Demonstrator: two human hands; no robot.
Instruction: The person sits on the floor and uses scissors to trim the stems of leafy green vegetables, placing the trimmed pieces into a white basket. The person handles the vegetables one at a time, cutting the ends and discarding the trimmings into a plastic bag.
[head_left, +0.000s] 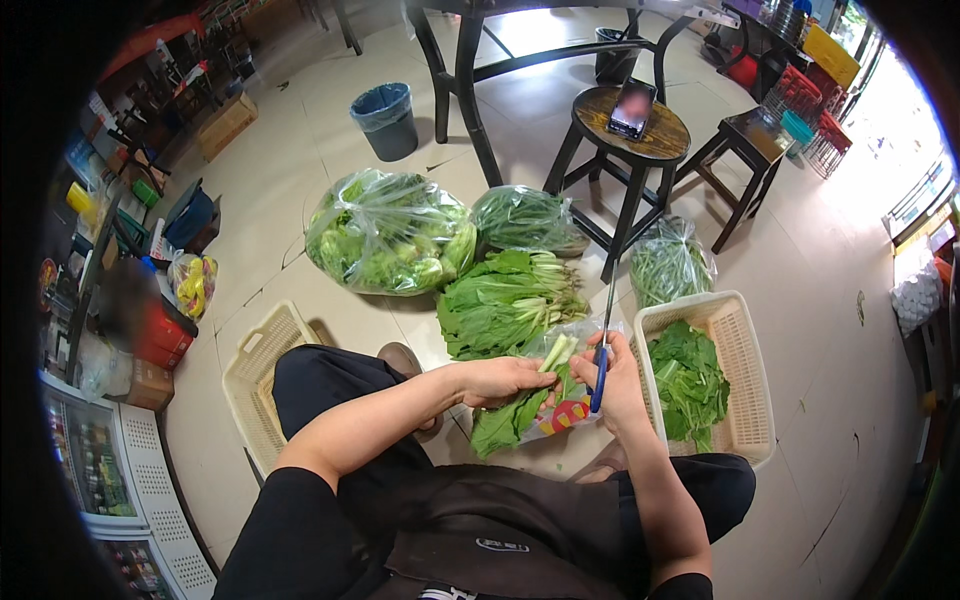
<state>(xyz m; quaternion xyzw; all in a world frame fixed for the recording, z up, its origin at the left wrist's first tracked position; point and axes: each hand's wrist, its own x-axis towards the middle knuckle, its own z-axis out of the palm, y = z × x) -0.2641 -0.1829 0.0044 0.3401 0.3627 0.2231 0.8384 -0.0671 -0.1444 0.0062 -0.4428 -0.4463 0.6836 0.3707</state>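
Note:
My left hand grips a leafy green vegetable, its pale stalk end pointing up and away from me and its leaves hanging below. Close beside it, my right hand holds blue-handled scissors, blades pointing away; whether the blades are parted is unclear. Under both hands lies a clear plastic bag with red and yellow print. Just beyond, a pile of leafy greens rests on the floor, stalk ends to the right. Cut-looking leaves lie inside a cream plastic basket at my right.
A second cream basket stands at my left knee. Bagged greens, bagged long green vegetables and another such bag sit ahead. A phone leans on a round wooden stool. A lined bin stands farther back.

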